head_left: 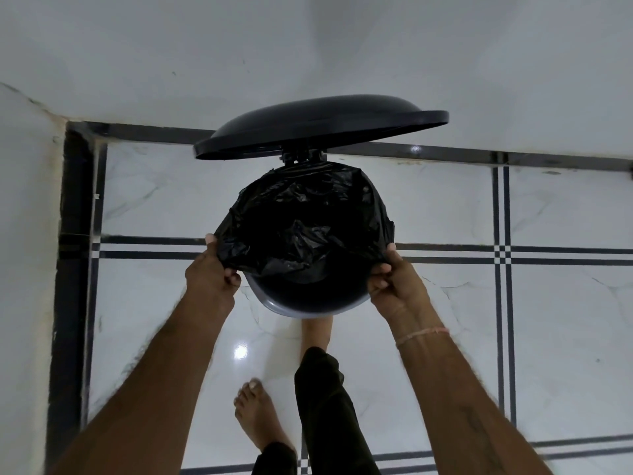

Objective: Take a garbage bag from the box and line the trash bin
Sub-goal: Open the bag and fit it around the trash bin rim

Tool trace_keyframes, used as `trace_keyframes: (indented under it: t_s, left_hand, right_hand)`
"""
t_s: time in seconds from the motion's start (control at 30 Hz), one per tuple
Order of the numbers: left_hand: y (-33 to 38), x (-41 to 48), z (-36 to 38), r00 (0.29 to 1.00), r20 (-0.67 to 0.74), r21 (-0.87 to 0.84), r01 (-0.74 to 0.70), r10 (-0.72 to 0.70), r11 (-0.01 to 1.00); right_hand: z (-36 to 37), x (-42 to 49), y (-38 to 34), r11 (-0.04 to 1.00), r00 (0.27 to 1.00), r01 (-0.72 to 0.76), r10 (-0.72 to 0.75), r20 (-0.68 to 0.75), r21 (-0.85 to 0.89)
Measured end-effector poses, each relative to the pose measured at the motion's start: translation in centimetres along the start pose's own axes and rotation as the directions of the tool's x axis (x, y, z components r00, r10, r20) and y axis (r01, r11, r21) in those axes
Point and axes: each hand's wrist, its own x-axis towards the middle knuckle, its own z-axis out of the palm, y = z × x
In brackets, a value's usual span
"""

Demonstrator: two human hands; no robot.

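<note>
A round grey pedal trash bin (pixel 305 311) stands on the floor below me, its black lid (pixel 318 123) tipped up and open at the far side. A black garbage bag (pixel 308 214) is spread over the bin's mouth, its edge folded over the far and side rim; the near rim is bare. My left hand (pixel 214 269) pinches the bag's edge at the near left. My right hand (pixel 394 279) grips the bag's edge at the near right. My right foot (pixel 317 332) reaches under the bin's front, at its pedal. No box of bags is in view.
White marble floor tiles with dark stripe borders (pixel 503 255) surround the bin. A white wall (pixel 308 46) runs behind it and another wall (pixel 24 234) closes the left side, forming a corner. My left foot (pixel 257 416) stands just in front.
</note>
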Motion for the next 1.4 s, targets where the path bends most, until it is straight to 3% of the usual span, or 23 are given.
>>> trace_keyframes:
  t_s: [0.23,0.43,0.63,0.83,1.07,1.13,1.23,1.3,1.4]
  left_hand:
    - [-1.6,-1.1,-2.0,0.974,0.224,0.003,-0.038,0.037,0.999]
    - [-2.5,-1.1,-2.8,0.978,0.198,0.038,0.061,-0.067,0.997]
    - [-2.6,-0.6,-2.8,0.978,0.178,-0.047,0.119,-0.109,0.992]
    - [-2.3,0.5,-3.0,0.975,0.154,-0.001,0.161,-0.159,0.987]
    - [-2.8,0.5,-3.4,0.973,0.171,-0.009,0.160,-0.156,0.987]
    - [-3.0,0.5,-3.6,0.971,0.184,-0.002,0.156,-0.153,0.988]
    - [-3.2,0.3,-3.9,0.968,0.196,-0.009,0.164,-0.159,0.986]
    - [-3.4,0.1,-4.0,0.965,0.207,-0.018,0.169,-0.161,0.986]
    - [-3.6,-0.1,-4.1,0.958,0.220,-0.067,0.202,-0.183,0.977]
  right_hand:
    - [-0.3,-2.0,1.1,0.999,0.996,0.027,-0.023,0.082,-0.043]
    - [0.4,-1.4,2.6,0.999,0.999,0.019,-0.021,0.032,0.045]
    - [0.4,-1.7,3.2,0.997,0.995,0.009,-0.016,0.100,0.076]
    - [0.6,-1.8,2.7,0.981,0.994,-0.032,0.010,0.113,0.192]
    - [-1.0,-2.5,3.5,1.000,0.995,0.001,0.000,0.101,-0.001]
    - [-1.4,-3.0,3.6,0.986,0.999,0.040,-0.038,0.016,-0.164]
    - [-1.8,-3.4,3.9,0.886,0.965,0.128,-0.215,-0.150,-0.446]
    - [-1.9,-3.8,3.7,0.922,0.963,0.124,-0.201,-0.179,-0.367]
    - [-2.2,-4.3,3.7,0.995,0.997,0.052,-0.058,-0.057,-0.089]
